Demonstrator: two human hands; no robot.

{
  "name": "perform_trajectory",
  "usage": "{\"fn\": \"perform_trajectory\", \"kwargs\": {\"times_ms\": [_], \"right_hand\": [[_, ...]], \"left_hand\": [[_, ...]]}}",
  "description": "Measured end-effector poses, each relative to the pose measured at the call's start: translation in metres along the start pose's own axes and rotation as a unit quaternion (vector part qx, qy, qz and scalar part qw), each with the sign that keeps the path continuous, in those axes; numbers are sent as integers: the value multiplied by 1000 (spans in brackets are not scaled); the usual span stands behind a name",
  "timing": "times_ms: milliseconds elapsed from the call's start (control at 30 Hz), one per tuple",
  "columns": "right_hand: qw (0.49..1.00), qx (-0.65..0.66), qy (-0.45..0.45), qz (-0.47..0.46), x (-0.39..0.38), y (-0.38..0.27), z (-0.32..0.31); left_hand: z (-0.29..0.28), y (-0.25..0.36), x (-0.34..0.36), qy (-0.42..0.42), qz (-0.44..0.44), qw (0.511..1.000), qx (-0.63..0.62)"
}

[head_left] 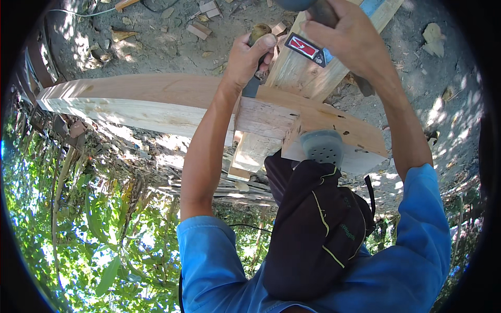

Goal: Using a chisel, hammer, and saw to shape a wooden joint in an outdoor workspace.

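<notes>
- Blue shirt [365,276], nearest the camera, its collar cut by the lower edge; we see both bare forearms reach up from its short sleeves.
- Timber [151,86], one long, gently curved piece set across the middle: upper face reddish brown, side paler. We note dark holes right of centre and a squared recess [265,116] at mid-length.
- Chisel [251,87], upright over the recess's left end; flat grey blade, its tip meeting the timber. We cannot make out the cutting edge.
- Left hand [249,57], fingers closed round the chisel's handle, thumb near its top.
- Right hand [352,36], raised above the beam, fingers wrapped round a dark-shafted tool [323,14]; its rounded end runs off the upper edge, so we cannot tell its full form.
- Beam [313,78], pale, passing beneath the timber from upper right to lower left.
- Label [304,48], red and black, over the beam; we cannot settle what carries it.
- Clog [322,146], grey, perforated, against the timber's right part, below dark trousers [313,224].
- Ground [172,55], dusty, bearing wood offcuts [198,29] and dry leaves [433,39].
- Foliage [109,271], green, sunlit, lower left.
</notes>
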State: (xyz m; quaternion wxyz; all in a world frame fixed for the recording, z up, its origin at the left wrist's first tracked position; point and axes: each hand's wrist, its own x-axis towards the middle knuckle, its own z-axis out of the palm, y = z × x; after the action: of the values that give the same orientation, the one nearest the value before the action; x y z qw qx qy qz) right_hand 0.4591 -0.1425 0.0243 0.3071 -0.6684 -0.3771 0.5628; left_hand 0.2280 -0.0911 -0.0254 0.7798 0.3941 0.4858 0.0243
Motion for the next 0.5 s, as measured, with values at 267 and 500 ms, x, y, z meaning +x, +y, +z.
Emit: {"fn": "perform_trajectory", "kwargs": {"times_ms": [267, 500], "right_hand": [[976, -122, -178, -15, 0, -17, 12], [965, 111, 226, -72, 14, -58, -81]], "left_hand": [[-6, 1, 1, 18, 16, 1000, 17], [3, 18, -8, 39, -35, 999, 10]]}}
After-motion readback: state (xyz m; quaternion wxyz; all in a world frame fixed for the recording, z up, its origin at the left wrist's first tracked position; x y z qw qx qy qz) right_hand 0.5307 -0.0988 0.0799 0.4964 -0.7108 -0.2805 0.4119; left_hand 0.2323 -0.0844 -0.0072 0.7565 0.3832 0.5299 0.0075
